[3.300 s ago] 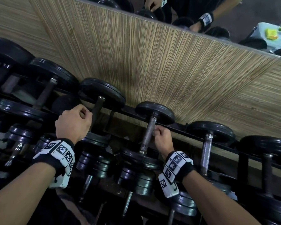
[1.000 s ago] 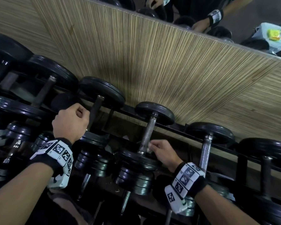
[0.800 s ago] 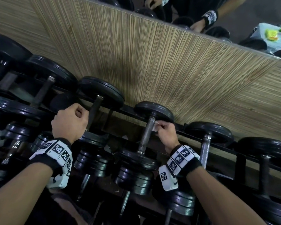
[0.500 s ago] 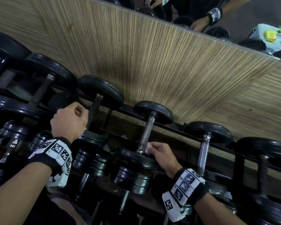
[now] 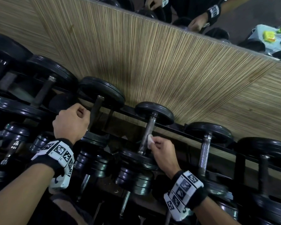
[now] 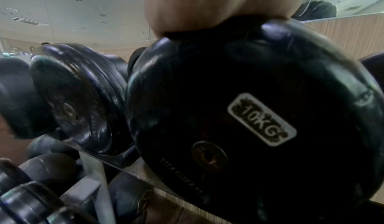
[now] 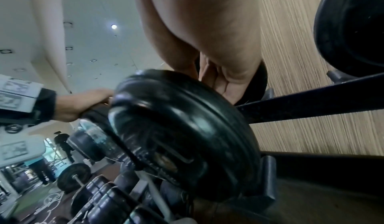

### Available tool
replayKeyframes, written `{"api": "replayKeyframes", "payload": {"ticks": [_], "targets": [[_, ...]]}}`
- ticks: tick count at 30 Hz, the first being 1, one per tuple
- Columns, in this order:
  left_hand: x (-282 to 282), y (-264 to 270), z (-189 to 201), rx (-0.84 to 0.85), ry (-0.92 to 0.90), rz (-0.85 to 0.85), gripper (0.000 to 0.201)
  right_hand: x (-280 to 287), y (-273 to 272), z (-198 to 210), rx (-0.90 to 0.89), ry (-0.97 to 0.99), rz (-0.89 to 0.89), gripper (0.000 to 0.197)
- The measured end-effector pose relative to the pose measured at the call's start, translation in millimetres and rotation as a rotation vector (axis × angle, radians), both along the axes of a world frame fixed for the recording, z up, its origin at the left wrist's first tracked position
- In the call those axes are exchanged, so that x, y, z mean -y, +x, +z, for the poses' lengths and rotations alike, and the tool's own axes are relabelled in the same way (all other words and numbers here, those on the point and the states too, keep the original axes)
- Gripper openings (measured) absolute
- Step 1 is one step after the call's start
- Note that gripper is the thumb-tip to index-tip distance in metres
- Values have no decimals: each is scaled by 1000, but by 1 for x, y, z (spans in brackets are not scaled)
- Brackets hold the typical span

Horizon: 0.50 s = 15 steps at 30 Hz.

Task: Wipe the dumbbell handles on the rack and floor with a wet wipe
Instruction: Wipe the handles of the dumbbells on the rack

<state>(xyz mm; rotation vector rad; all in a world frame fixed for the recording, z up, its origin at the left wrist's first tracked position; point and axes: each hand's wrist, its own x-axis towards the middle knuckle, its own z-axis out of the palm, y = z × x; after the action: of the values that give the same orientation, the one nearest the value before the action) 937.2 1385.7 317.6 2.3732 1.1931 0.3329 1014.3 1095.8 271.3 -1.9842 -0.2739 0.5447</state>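
Black dumbbells lie in a row on a dark rack [image 5: 177, 129]. My right hand [image 5: 153, 143] pinches a small white wet wipe [image 5: 150, 141] against the lower half of the middle dumbbell's steel handle [image 5: 149, 127]. In the right wrist view that hand [image 7: 207, 38] reaches past the dumbbell's front plate [image 7: 176, 137], and the wipe is hidden. My left hand [image 5: 71, 122] is a fist, fingers curled over the front plate [image 6: 249, 112], marked 10KG, of the dumbbell to the left. Its handle [image 5: 95, 111] stands just right of the knuckles.
A striped wooden wall panel [image 5: 152, 62] rises right behind the rack, with a mirror [image 5: 201, 17] above it. More dumbbells [image 5: 204, 153] sit to the right and far left. A lower tier of smaller dumbbells [image 5: 136, 179] lies under my wrists.
My right hand has slid the wipe up and down the middle handle; it now sits a little higher than half a second ago. The left hand has stayed on its plate.
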Motion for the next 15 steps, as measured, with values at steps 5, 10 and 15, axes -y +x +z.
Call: {"api": "replayKeyframes", "payload": {"ticks": [5,10,15], "targets": [[-1,0,0,-7,-8,-6,14,5,6,9,66,-77,103,20],[-1,-1,-1,-5,-14,-11,15,-18,43,9,340,-117,-130,18],[-1,-2,1,1,-20,-14,15,-25,45,1,346,-104,-42,16]]}}
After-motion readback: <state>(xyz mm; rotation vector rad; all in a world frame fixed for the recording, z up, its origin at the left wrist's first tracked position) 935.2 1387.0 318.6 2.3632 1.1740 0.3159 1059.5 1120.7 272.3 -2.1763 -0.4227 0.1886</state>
